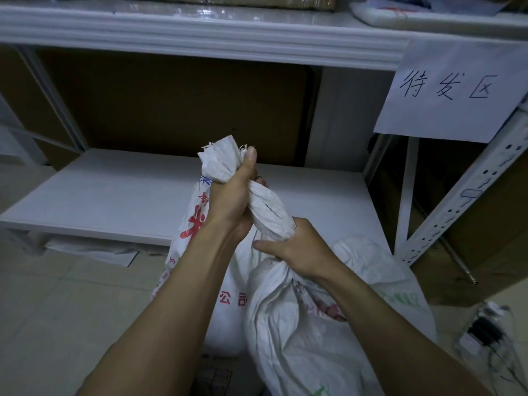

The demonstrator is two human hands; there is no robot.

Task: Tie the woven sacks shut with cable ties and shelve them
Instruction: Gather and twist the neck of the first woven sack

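Two hands are closed on the same twisted neck of cloth, one above the other. The left hand (233,195) holds the upper part: its fingers are wrapped tight around the bunched mouth of the woven sack (303,324), with the thumb pressed upward against the frayed top edge that sticks out above the fist. The right hand (297,250) holds lower down, where the neck meets the full body of the sack; its fingers are curled around the cloth and mostly hidden behind it, and only the thumb lies flat and pointing to the left. Between the two fists the cloth shows spiral folds, so I judge that the hands are placed apart in order to twist the neck thin and keep it from opening, which leaves a narrow place for a tie. No cable tie is visible in this moment, so the closing step seems not yet done. The sack stands on the tiled floor (57,295), touching a second sack with red print (228,304) behind it. Just beyond them the low white shelf (114,195) is bare, probably the place for shelving. A paper sign (448,90) hangs on the rack post at the right.
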